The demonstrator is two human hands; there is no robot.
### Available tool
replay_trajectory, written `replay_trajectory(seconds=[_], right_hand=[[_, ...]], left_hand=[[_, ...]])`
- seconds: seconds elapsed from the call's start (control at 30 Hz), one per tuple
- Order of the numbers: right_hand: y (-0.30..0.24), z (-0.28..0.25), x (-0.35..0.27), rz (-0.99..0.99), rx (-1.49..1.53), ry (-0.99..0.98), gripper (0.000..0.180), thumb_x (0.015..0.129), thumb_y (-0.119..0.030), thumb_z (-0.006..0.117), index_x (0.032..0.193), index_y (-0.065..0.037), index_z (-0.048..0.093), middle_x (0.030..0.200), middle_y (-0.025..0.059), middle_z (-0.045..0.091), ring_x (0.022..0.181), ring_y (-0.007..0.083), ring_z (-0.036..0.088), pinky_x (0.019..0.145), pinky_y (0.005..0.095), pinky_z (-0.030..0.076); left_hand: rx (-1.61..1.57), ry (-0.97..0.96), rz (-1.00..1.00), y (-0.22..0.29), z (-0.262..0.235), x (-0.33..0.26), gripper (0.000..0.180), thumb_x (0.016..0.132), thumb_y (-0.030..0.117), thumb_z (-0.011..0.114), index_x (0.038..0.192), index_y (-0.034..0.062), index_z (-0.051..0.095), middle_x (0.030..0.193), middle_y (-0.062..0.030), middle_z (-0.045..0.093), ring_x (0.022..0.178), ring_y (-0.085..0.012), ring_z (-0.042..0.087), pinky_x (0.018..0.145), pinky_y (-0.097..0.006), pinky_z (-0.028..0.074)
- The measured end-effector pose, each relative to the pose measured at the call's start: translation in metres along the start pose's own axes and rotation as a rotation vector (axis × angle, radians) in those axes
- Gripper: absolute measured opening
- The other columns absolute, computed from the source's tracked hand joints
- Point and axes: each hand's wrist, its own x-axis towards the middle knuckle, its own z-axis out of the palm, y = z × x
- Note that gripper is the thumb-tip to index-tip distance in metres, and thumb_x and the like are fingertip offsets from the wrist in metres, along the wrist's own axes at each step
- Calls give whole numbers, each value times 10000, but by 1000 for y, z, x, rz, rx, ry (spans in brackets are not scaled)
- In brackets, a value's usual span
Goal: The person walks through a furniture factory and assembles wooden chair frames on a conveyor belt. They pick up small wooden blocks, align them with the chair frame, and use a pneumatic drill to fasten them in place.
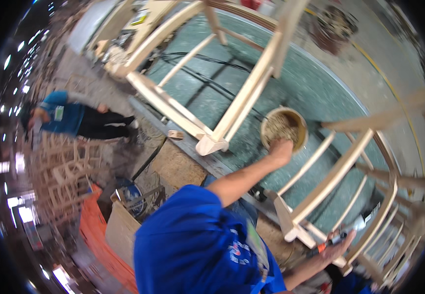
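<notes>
My left hand [280,149] reaches into a round yellowish bucket [302,128], its fingers hidden among small tan pieces [280,126] that look like wood. What it grips, if anything, does not show. At the lower right, my right hand [341,250] is closed around an orange-and-black hand tool [337,239] with a pale, shiny end. That tool is blurred and its exact kind is unclear. Close to this hand stands a pale wooden chair frame [337,179]. Another wooden frame [246,104] rests on the green worktop [296,183], beyond and left of the bucket.
Black cables [207,81] lie across the worktop. A small wooden block [175,134] sits by its edge. A container of wood pieces [337,24] stands at the far right. Another person [70,115] stands at left, near stacked wooden frames [67,176]. An orange sheet [102,235] hangs at lower left.
</notes>
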Motion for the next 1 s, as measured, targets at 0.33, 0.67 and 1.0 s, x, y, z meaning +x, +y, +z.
replay_trajectory(seconds=[0.33,0.67,1.0], right_hand=[[6,-14,-7,66,-21,-106,365,1040,-401,580,1217,-84,554,797,37,608,528,103,542,408,229,428],[-9,-7,17,126,209,-91,590,966,-326,705,1439,-113,424,989,44,568,585,90,540,410,229,457],[-9,-21,-16,40,240,-171,580,1000,-339,666,1468,-124,400,939,21,539,558,72,535,430,221,459]], left_hand=[[318,-79,-37,-67,65,78,249,914,141,575,1031,114,793,1104,-89,760,1062,-245,724,852,-413,584],[381,319,387,-1,48,55,116,798,119,649,802,5,671,729,-148,683,637,-352,652,619,-505,520],[-863,481,263,102,-61,25,319,1012,169,595,1253,-41,584,992,-151,712,797,-200,654,700,-306,557]])
